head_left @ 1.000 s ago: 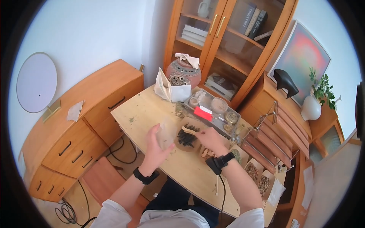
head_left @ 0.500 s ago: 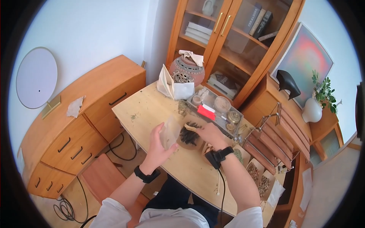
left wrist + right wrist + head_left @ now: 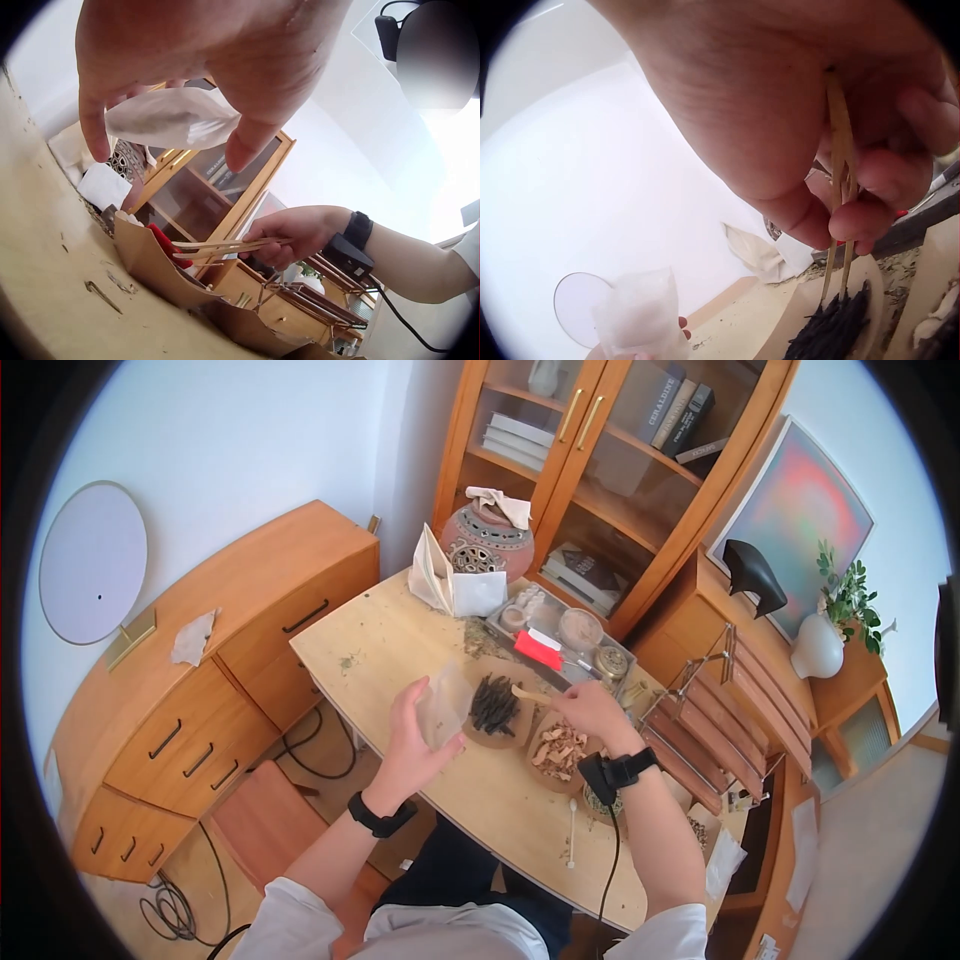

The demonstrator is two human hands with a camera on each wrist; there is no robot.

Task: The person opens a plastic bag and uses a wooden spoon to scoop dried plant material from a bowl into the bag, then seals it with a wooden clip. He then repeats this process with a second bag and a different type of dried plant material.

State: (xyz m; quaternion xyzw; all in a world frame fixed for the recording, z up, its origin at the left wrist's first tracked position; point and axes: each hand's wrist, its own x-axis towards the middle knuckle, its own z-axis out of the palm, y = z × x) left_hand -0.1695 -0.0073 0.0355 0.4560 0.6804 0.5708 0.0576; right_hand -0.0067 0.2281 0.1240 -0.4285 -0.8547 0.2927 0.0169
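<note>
My left hand (image 3: 402, 752) holds a small translucent bag (image 3: 445, 710) upright above the table; in the left wrist view the bag (image 3: 169, 118) opens out between thumb and fingers, with a darker patch inside. Wooden tweezers (image 3: 535, 697) are pinched in my right hand (image 3: 592, 715). Their tips overlap the right side of a heap of dark dried strips (image 3: 493, 705) in a brown paper tray (image 3: 490, 739). Seen from the right wrist, the two tips of the tweezers (image 3: 840, 165) point down at the dark strips (image 3: 829, 330). Light brown dried slices (image 3: 557, 748) lie in a neighbouring tray below my right hand.
Behind the trays stands a grey tray (image 3: 633, 657) with jars and a red item (image 3: 538, 651). A patterned pot (image 3: 487, 540) and folded paper (image 3: 432, 575) are at the far corner. A wooden rack (image 3: 690, 735) borders the right side; a thin white stick (image 3: 572, 835) lies near the front edge.
My right hand has shifted right with the tweezers, from over the middle of the dark heap to its right side, uncovering the light brown slices. The left hand keeps the bag nearly in place.
</note>
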